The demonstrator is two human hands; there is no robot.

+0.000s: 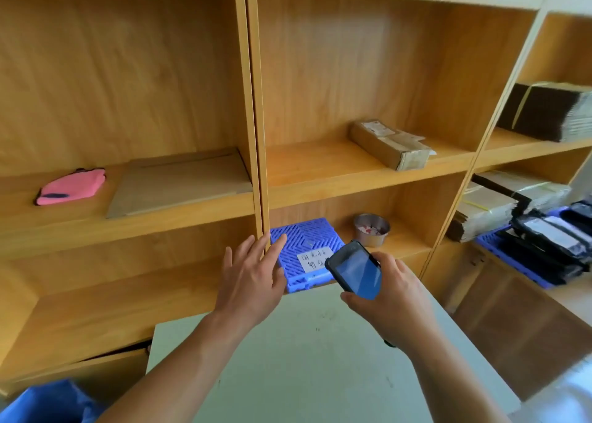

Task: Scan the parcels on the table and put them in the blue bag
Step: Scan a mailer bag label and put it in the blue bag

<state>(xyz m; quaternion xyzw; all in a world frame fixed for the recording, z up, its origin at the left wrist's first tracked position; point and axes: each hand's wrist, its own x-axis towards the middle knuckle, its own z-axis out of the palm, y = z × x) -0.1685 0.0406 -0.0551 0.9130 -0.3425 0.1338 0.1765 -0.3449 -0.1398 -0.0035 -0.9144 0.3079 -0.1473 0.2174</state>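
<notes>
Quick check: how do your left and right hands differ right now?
The left hand is empty, fingers straight and spread; the right hand grips a dark handheld scanner. The left hand reaches toward the blue tray on the shelf; the right hand holds the scanner screen-up beside it. Both are bare, above the far end of the pale table.

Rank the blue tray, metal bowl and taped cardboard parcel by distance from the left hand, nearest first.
1. Blue tray, at the left hand's fingertips, lower shelf.
2. Metal bowl, right of the tray.
3. Cardboard parcel, shelf above.
</notes>
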